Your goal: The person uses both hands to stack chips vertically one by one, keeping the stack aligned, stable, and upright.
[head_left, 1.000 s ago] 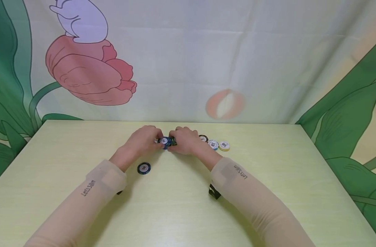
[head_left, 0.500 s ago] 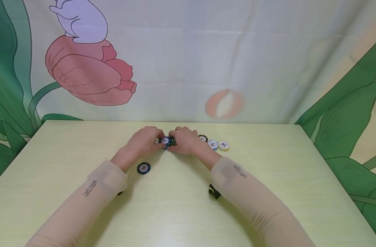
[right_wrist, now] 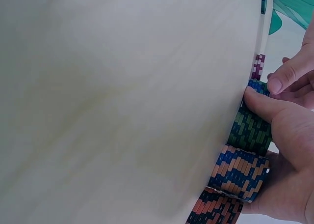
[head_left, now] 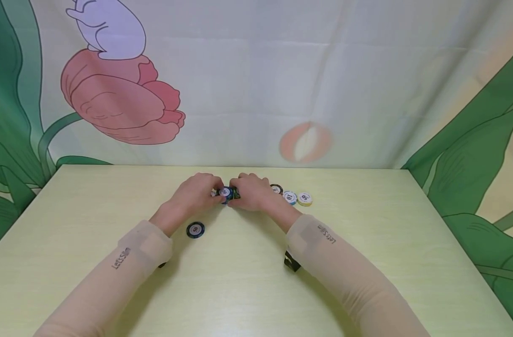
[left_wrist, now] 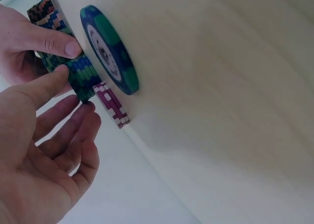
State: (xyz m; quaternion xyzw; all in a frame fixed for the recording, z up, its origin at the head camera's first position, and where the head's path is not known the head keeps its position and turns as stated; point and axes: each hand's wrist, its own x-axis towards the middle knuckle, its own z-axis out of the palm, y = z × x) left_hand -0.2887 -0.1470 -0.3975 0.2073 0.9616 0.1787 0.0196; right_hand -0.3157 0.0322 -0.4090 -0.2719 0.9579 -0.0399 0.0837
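Observation:
Just left of the table's middle, near its back edge, my left hand [head_left: 193, 191] pinches a stack of blue poker chips [head_left: 226, 193] between thumb and fingers. In the left wrist view its thumb and fingertips sit on the side of the stack [left_wrist: 82, 79]. My right hand [head_left: 253, 192] curls round neighbouring green-and-dark-blue poker chips [right_wrist: 250, 128], thumb on the near side. Its far fingers are partly hidden. The two hands nearly meet. Stacks with orange [right_wrist: 239, 171] and red [right_wrist: 216, 207] markings stand beside the right hand. Purple-and-white chips [left_wrist: 112, 105] stand beyond the left.
One dark blue chip [head_left: 195, 230] lies flat on the table, nearer than the row. Right of my right hand are a black-rimmed chip [head_left: 276, 189], a light blue stack [head_left: 290, 197] and a yellow-rimmed stack [head_left: 305, 199]. A printed curtain [head_left: 248, 93] hangs behind the table.

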